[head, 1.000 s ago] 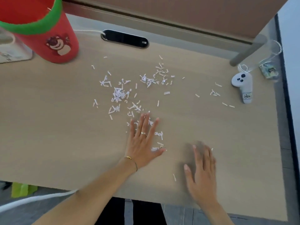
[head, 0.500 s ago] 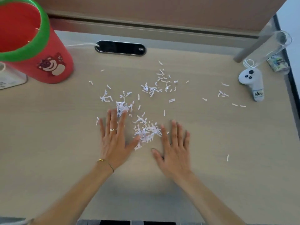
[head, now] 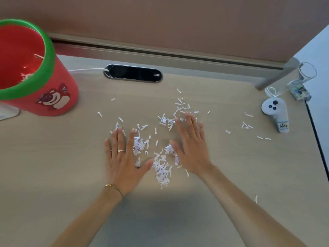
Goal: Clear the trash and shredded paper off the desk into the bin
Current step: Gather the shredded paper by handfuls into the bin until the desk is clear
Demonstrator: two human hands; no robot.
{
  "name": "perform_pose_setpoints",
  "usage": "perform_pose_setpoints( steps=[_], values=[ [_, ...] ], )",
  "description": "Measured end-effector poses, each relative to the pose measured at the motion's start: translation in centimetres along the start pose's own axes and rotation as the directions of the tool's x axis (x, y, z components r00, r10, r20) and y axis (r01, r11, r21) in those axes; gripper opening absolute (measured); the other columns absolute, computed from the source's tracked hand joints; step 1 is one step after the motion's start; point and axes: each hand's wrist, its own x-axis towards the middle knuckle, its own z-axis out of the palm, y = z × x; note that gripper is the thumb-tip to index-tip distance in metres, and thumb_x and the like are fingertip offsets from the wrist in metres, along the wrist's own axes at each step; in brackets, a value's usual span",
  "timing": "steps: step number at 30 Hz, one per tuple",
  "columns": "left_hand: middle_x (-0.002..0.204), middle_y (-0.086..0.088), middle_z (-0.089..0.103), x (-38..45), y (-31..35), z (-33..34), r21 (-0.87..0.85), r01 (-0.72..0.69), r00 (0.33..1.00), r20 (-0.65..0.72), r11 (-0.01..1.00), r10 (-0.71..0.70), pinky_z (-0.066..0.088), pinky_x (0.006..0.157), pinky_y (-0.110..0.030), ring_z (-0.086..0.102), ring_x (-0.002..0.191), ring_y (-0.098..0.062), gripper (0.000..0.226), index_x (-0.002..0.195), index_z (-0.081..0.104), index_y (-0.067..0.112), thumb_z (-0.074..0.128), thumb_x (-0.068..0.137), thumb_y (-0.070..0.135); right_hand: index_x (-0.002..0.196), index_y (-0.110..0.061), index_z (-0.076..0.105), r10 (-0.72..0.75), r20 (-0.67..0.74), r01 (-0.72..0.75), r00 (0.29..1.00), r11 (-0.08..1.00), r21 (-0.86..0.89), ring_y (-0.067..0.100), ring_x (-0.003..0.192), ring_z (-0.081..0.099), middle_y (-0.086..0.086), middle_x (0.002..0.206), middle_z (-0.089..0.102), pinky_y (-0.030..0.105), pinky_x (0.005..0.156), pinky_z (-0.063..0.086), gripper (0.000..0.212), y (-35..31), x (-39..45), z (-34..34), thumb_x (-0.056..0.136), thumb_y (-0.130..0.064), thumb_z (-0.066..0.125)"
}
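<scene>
White shredded paper (head: 161,164) lies scattered across the middle of the wooden desk (head: 53,166), thickest in a small heap between my hands. My left hand (head: 124,157) rests flat on the desk, fingers spread, a ring on one finger, left of the heap. My right hand (head: 192,145) lies flat and open to the right of it, fingertips over more shreds. Loose strips (head: 246,124) lie farther right. The red bin (head: 33,72) with a green rim and a bear sticker stands at the back left, with some shreds inside.
A white handheld controller (head: 276,113) lies at the right, with a clear glass (head: 302,77) and a small packet behind it. A black cable port (head: 133,73) with a white cable sits at the desk's back. A partition wall runs behind. The desk's right edge is close to the controller.
Both hands slid across the desk, first toward each other, then forward and apart; the shreds are pushed into a tighter heap between them. The view tilted up and closer to the bin.
</scene>
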Motion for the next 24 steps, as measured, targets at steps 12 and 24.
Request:
perform_pose_setpoints(
  steps=[12, 24],
  values=[
    [0.166, -0.007, 0.022, 1.7, -2.3, -1.9, -0.164, -0.268, 0.961, -0.113, 0.949, 0.252, 0.017, 0.123, -0.056, 0.012, 0.156, -0.025, 0.075, 0.157, 0.030, 0.012, 0.047, 0.094, 0.050, 0.161, -0.026, 0.023, -0.051, 0.103, 0.052, 0.993, 0.999, 0.000, 0.019, 0.158, -0.003, 0.003, 0.172, 0.004, 0.047, 0.127, -0.005, 0.074, 1.9, 9.1, -0.8, 0.099, -0.064, 0.013],
    [0.159, -0.011, 0.036, 0.3, 0.6, 0.4, -0.133, -0.502, 0.864, -0.034, 0.855, 0.502, 0.024, 0.121, -0.056, 0.024, 0.152, -0.029, 0.094, 0.153, 0.041, 0.011, 0.068, 0.080, 0.064, 0.158, -0.013, 0.031, -0.266, 0.086, 0.239, 0.960, 0.941, 0.242, 0.024, 0.158, 0.009, 0.006, 0.170, 0.018, 0.054, 0.125, 0.017, 0.059, -2.4, -7.6, 1.3, 0.105, -0.039, 0.037]
  ],
)
